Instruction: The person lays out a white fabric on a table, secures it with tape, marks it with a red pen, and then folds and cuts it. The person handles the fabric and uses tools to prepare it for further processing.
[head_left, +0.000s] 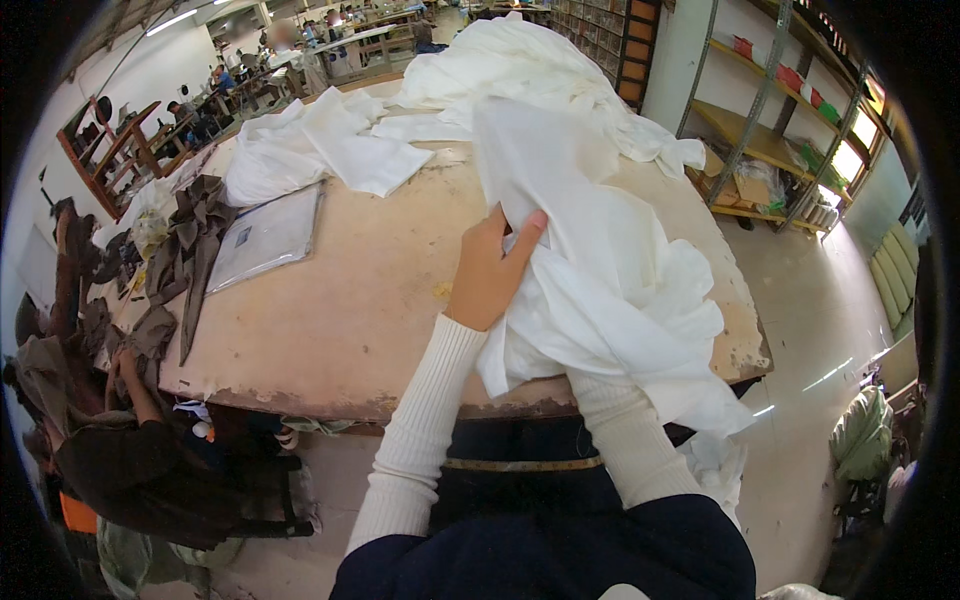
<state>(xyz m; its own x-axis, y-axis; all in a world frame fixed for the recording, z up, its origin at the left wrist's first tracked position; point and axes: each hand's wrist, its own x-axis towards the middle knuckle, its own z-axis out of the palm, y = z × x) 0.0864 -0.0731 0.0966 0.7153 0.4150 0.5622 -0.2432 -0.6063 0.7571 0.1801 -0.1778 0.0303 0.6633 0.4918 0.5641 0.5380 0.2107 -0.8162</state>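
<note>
My left hand (499, 266) grips a fold of white fabric (592, 225) between its thumb and fingers, above the near part of a worn pale table (360, 330). The same fabric covers my right hand, so only the ribbed cream sleeve shows below it. Part of this cloth hangs over the table's near edge on the right. Beyond, a large heap of white fabric (510, 67) lies at the table's far side, and a smaller white pile (285, 150) lies at the far left.
A clear plastic package (266, 236) lies on the left beside dark brown cloth (191, 232). At the lower left, a co-worker in dark clothing handles brown fabric. Metal shelves (750, 127) stand at the right. Other people sit at benches in the background.
</note>
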